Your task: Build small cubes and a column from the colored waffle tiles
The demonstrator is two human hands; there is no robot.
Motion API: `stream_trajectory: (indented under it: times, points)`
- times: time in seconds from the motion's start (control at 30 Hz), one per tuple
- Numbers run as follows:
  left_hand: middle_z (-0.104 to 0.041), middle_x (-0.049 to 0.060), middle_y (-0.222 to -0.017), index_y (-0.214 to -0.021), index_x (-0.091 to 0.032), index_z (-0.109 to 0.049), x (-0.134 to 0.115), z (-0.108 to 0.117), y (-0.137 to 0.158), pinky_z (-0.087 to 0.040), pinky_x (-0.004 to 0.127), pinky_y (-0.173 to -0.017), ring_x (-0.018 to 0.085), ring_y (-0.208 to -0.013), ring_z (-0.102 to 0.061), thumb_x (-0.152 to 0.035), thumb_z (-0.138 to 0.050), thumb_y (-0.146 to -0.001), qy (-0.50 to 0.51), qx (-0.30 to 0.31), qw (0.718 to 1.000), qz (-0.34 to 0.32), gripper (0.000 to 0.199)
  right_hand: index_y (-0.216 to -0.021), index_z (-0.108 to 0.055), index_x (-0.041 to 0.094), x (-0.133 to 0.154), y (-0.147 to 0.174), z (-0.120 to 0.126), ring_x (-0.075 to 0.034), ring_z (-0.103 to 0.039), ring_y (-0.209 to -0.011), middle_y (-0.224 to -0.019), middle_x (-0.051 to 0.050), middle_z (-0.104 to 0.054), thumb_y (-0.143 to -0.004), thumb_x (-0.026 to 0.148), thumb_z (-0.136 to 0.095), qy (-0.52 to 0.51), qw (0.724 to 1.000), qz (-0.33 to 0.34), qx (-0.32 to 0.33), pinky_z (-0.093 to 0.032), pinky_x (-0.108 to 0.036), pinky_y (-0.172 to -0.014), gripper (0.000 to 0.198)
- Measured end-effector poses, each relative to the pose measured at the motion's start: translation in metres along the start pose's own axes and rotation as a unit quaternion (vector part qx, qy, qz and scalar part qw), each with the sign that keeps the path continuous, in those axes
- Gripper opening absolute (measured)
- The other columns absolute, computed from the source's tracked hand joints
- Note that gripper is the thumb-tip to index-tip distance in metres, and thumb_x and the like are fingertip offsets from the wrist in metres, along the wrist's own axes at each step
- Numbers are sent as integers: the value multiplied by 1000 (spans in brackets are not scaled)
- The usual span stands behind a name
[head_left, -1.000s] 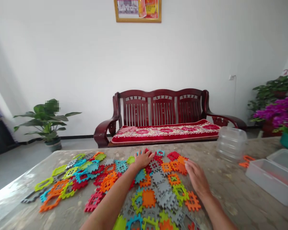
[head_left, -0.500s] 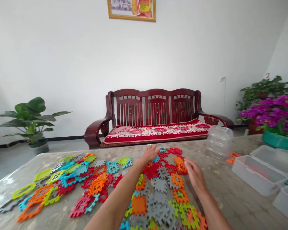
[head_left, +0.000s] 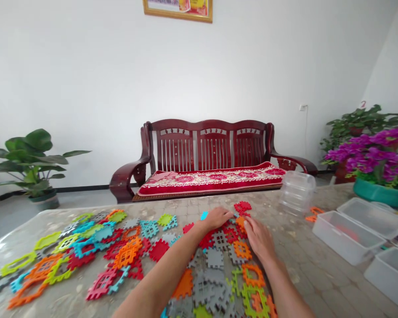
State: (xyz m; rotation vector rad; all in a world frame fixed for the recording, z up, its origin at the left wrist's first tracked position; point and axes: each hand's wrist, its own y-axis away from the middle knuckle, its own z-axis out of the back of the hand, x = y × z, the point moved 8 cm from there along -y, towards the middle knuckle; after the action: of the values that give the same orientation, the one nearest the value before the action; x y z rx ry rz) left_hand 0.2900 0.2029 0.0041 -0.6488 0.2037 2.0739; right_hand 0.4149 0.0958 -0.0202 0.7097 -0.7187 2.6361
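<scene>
My left hand [head_left: 219, 217] lies palm down over red interlocking plastic pieces [head_left: 206, 240] on the far part of the pile, with its fingers reaching to the right and partly hidden. Close beside it, my right hand [head_left: 259, 235] rests with extended fingers against an orange piece [head_left: 241, 224] at the pile's right edge. Nearer to me, grey square pieces [head_left: 215, 259], an orange square [head_left: 185, 284] and a lime-green frame piece [head_left: 254, 300] lie between my forearms. A red piece [head_left: 243, 206] sits just beyond my fingertips.
Another spread of toothed pieces, such as an orange window piece [head_left: 128, 252], covers the table's left. Clear plastic boxes [head_left: 350, 238] and a clear container [head_left: 297, 193] stand at right, near purple flowers in a teal pot [head_left: 381, 193]. A wooden bench [head_left: 215, 150] is beyond the table.
My left hand has slid right over the red pieces, closing the gap to my right hand. My right hand stays by the orange piece at the edge. The view has shifted slightly.
</scene>
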Motion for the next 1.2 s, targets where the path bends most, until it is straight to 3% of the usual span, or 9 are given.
stream_trajectory:
  times: [0.1,0.2,0.4,0.5,0.67,0.77,0.87,1.03,1.2]
  points:
    - [-69,6,-122,-118,-18,-68,-10,13,19,-45,32,-101,21,-111,-61,-47,-25,-98,29,-9,1000,4,55,-121,-67,22,5,0,5,-26,-60,-113,-123,-9,-67,-95,43,-28,8,1000,2,9,-42,-43,-102,51]
    - [-60,7,-138,-133,-18,-58,-20,36,57,-36,31,-110,21,-126,-53,-49,-32,-97,56,-20,998,1,54,-121,-66,19,5,1,8,-29,-59,-115,-125,-12,-66,-94,44,-27,9,1000,-12,27,-41,-46,-102,54]
    - [-38,5,-156,-147,-29,-44,-24,76,179,-18,43,-120,27,-145,-28,-62,-42,-91,-8,13,999,40,65,-124,-65,19,18,4,17,-32,-53,-121,-133,-12,-60,-92,49,-32,49,999,8,16,-35,-50,-106,55]
    - [-21,3,-164,-150,-35,-36,-20,79,241,-13,51,-120,32,-150,-14,-72,-44,-85,-82,35,993,75,75,-127,-63,20,50,10,13,-31,-46,-130,-138,-11,-56,-92,48,-37,39,997,61,39,-31,-50,-110,52]
    - [-13,-2,-165,-151,-47,-25,-23,48,308,-15,56,-118,36,-149,-16,-78,-49,-78,-128,32,987,90,84,-142,-50,25,134,52,-2,-28,-36,-140,-151,-8,-45,-89,53,-48,5,956,214,199,-25,-47,-116,60]
    - [-10,3,-166,-152,-44,-25,-20,28,320,-10,57,-118,36,-150,-13,-79,-48,-77,-165,8,978,125,86,-146,-44,29,170,90,-4,-30,-24,-146,-158,-5,-34,-85,56,-56,14,919,284,273,-17,-50,-119,68]
    - [-14,7,-165,-153,-40,-27,-21,14,312,-11,58,-118,36,-150,-13,-77,-46,-80,-168,15,978,119,84,-145,-45,32,179,116,-9,-29,-21,-147,-158,-4,-33,-86,55,-57,29,898,317,304,-11,-51,-120,65]
    - [-20,9,-163,-152,-35,-33,-27,18,286,-13,59,-118,36,-149,-13,-74,-39,-86,-144,25,983,110,77,-141,-52,25,157,107,-13,-28,-27,-145,-154,-7,-40,-94,52,-44,68,911,293,284,-15,-50,-119,54]
    - [-23,10,-162,-149,-34,-38,-47,27,278,-17,60,-117,38,-148,-15,-70,-37,-89,-137,10,986,90,70,-141,-51,24,146,93,20,-27,-38,-139,-151,-9,-45,-89,49,-52,50,928,260,264,-27,-44,-116,58]
